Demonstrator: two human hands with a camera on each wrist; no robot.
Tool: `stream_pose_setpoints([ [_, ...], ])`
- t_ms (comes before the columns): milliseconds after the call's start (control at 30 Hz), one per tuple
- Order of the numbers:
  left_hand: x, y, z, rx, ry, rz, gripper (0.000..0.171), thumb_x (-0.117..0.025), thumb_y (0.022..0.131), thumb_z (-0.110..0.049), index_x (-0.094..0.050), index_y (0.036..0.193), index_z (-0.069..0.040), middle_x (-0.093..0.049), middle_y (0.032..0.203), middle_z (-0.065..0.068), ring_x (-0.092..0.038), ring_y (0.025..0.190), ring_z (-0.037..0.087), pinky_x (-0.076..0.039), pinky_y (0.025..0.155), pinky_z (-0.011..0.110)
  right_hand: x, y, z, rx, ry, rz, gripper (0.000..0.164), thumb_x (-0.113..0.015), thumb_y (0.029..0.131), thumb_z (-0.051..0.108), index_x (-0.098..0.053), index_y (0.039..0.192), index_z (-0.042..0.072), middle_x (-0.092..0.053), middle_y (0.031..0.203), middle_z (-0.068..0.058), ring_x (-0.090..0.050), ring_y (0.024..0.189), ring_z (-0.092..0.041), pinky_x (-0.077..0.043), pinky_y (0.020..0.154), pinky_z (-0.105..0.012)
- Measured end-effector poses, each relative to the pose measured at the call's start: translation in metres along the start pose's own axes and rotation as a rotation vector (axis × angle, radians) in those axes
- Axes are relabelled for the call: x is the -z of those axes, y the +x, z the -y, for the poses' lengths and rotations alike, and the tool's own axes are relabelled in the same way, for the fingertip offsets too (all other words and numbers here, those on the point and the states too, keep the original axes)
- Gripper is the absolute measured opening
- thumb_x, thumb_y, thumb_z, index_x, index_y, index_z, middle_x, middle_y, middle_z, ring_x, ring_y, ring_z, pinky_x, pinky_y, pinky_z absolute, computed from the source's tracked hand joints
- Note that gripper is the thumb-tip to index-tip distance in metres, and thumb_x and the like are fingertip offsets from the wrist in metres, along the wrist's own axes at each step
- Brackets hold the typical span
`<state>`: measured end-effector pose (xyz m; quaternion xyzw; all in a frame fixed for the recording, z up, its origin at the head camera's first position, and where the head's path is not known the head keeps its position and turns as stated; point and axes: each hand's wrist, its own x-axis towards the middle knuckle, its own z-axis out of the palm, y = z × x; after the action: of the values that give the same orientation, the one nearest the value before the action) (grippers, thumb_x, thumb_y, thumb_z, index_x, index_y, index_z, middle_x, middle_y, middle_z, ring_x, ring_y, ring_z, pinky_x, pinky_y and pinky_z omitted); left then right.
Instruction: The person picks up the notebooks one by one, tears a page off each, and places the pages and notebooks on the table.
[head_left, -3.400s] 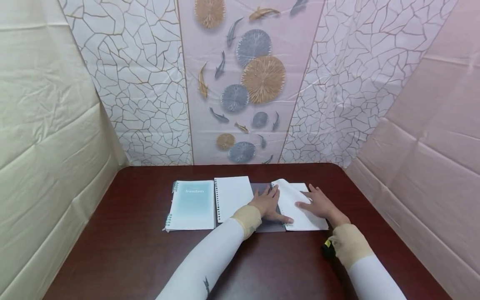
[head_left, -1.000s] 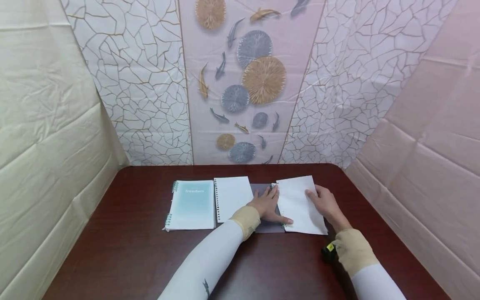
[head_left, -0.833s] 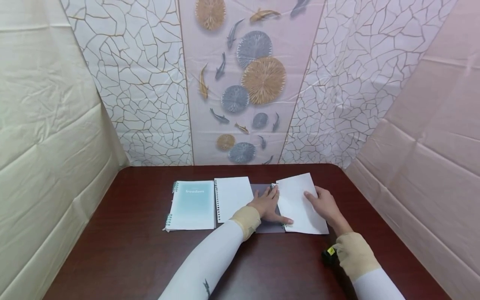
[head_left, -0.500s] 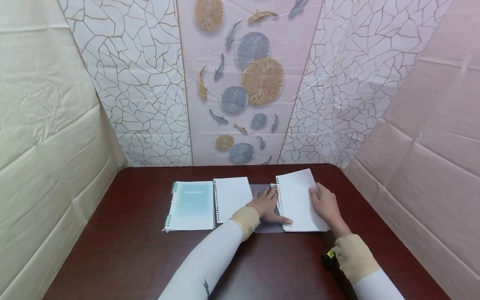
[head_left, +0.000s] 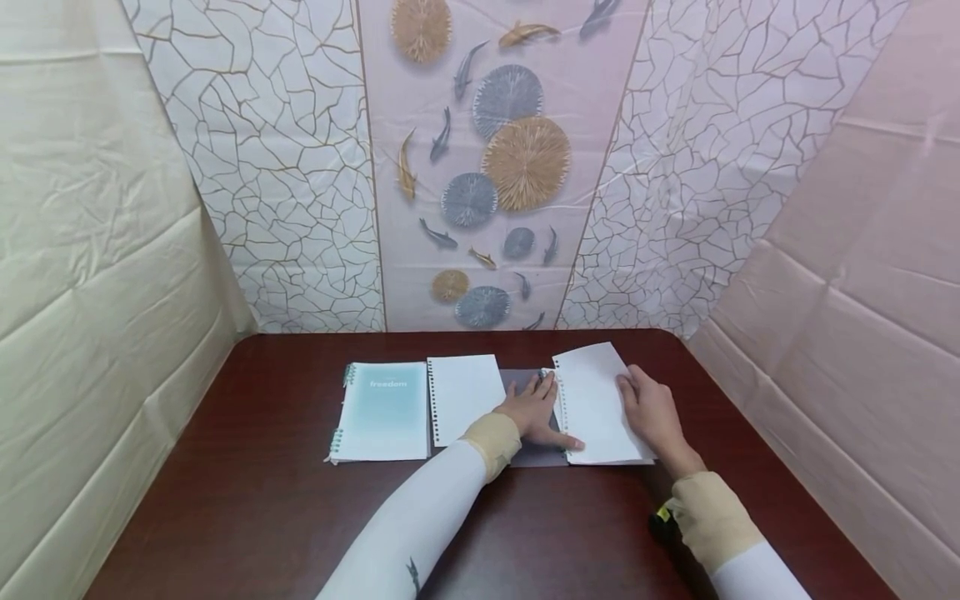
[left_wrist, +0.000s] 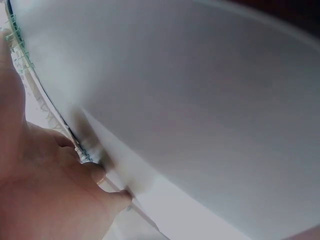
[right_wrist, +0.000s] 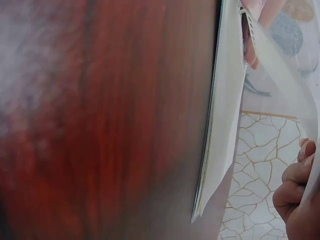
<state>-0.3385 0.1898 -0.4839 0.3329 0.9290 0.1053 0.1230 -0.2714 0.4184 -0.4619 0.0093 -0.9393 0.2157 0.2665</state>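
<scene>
Holding a loose white perforated paper sheet [head_left: 594, 398] by its right edge, your right hand [head_left: 651, 410] has its fingers curled onto the sheet, lifting it just above the white page stack of the open spiral notebook [head_left: 609, 446] on the dark red-brown wooden table [head_left: 247, 492]. Your left hand [head_left: 536, 408] lies flat with fingers spread on the notebook's dark grey folded-back cover [head_left: 525, 382], thumb tip pressing at the binding by the sheet's punched edge. Left of that hand lies a second loose white punched sheet [head_left: 465, 397], and beside it a closed spiral notebook with pale teal cover [head_left: 384, 410].
</scene>
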Motion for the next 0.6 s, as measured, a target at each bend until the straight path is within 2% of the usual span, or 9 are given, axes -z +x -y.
stream_pose_setpoints([
  [133, -0.009, 0.009, 0.006, 0.004, -0.011, -0.001, 0.136, -0.058, 0.072, -0.098, -0.011, 0.172, -0.018, 0.004, 0.179, -0.005, 0.0, 0.164, 0.021, -0.007, 0.13, 0.054, 0.0, -0.003, -0.001, -0.005, -0.006, 0.012, 0.008, -0.057, 0.11, 0.012, -0.06, 0.106, 0.006, -0.064, 0.081, -0.015, -0.052, 0.072, -0.03, -0.044, 0.065, -0.045],
  [200, -0.009, 0.01, 0.006, -0.002, -0.009, 0.002, 0.136, -0.057, 0.072, -0.099, -0.011, 0.172, -0.02, 0.006, 0.178, -0.006, 0.002, 0.164, 0.02, -0.007, 0.13, 0.054, 0.0, -0.004, -0.003, -0.006, -0.009, 0.012, 0.008, -0.057, 0.11, 0.012, -0.06, 0.105, 0.005, -0.063, 0.079, -0.015, -0.052, 0.071, -0.03, -0.044, 0.065, -0.045],
  [367, 0.0, 0.0, 0.002, 0.001, 0.007, 0.007, 0.133, -0.058, 0.075, -0.096, -0.013, 0.172, -0.017, 0.004, 0.179, -0.004, 0.0, 0.164, 0.022, -0.008, 0.13, 0.056, 0.001, -0.008, -0.006, -0.014, 0.0, -0.001, 0.01, -0.057, 0.11, 0.012, -0.058, 0.103, 0.006, -0.059, 0.074, -0.014, -0.051, 0.069, -0.031, -0.043, 0.066, -0.045],
  [500, 0.006, -0.007, 0.0, 0.0, -0.005, 0.02, 0.132, -0.059, 0.077, -0.095, -0.012, 0.172, -0.016, 0.004, 0.179, -0.003, 0.0, 0.164, 0.022, -0.007, 0.13, 0.056, 0.004, -0.01, -0.007, -0.029, 0.016, 0.004, 0.012, -0.056, 0.11, 0.013, -0.062, 0.112, 0.002, -0.07, 0.093, -0.025, -0.061, 0.077, -0.036, -0.049, 0.07, -0.052],
  [600, -0.002, 0.002, 0.004, 0.005, -0.006, 0.025, 0.134, -0.056, 0.074, -0.098, -0.011, 0.172, -0.018, 0.005, 0.179, -0.005, 0.001, 0.164, 0.021, -0.006, 0.13, 0.055, 0.008, -0.012, -0.008, -0.045, 0.028, 0.043, 0.021, -0.054, 0.111, 0.014, -0.062, 0.121, -0.003, -0.07, 0.111, -0.033, -0.066, 0.09, -0.044, -0.052, 0.079, -0.06],
])
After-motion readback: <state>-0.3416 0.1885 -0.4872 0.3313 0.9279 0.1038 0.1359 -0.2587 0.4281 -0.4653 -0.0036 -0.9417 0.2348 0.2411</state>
